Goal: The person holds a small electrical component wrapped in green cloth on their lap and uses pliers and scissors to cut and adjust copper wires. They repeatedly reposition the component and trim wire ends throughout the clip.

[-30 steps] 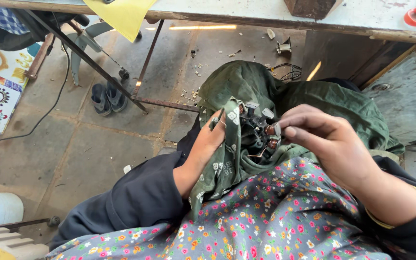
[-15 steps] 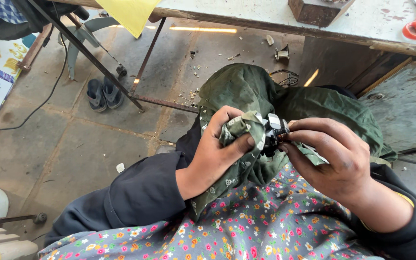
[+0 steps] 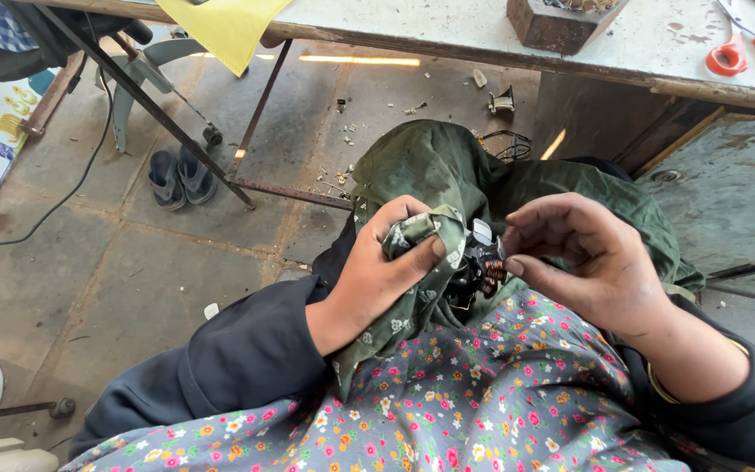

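My left hand (image 3: 376,267) is closed on a fold of green patterned cloth (image 3: 412,288) wrapped around a small black part with copper wire windings (image 3: 481,265). My right hand (image 3: 583,258) pinches the other side of that wound part with its fingertips. Both hands sit just above my lap, over a floral dress (image 3: 447,411) and a green garment (image 3: 447,166) draped over my knees. Much of the wound part is hidden by the cloth and my fingers.
A worn workbench edge (image 3: 447,48) runs across the top, with a wooden block (image 3: 561,22), red-handled scissors (image 3: 744,48) and a yellow sheet (image 3: 225,26). Metal table legs (image 3: 159,114), a pair of sandals (image 3: 176,175), a cable (image 3: 54,201) and scraps lie on the stone floor.
My left hand has closed the cloth around the wound part and both hands have drawn together on it; the view has shifted slightly.
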